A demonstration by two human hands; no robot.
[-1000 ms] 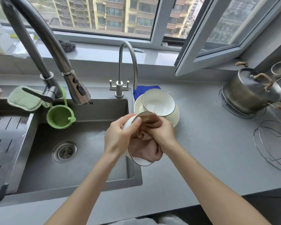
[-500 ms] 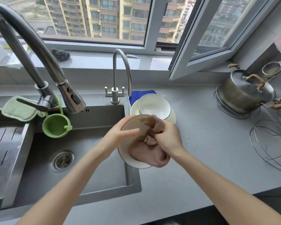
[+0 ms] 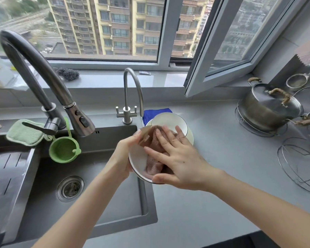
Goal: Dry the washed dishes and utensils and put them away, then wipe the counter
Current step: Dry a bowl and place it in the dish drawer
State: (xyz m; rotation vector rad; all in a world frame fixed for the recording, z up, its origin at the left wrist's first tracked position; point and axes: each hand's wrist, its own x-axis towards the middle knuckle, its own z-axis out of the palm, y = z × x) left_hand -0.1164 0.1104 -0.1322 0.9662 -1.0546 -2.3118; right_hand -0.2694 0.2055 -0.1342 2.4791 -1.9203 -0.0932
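Above the sink's point(image 3: 97, 203) right edge, the left hand point(image 3: 125, 154) grips a white bowl point(image 3: 138, 161) by its rim while the right hand point(image 3: 179, 161), fingers spread flat, presses a pink cloth point(image 3: 154, 163) inside. Stacked dishes point(image 3: 168, 120) wait on the desk point(image 3: 222, 176); storing and wiping apparently remain.

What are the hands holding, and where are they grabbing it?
The left hand grips the white bowl by its rim, thumb over the edge. The right hand presses a pink cloth into the bowl with flat fingers.
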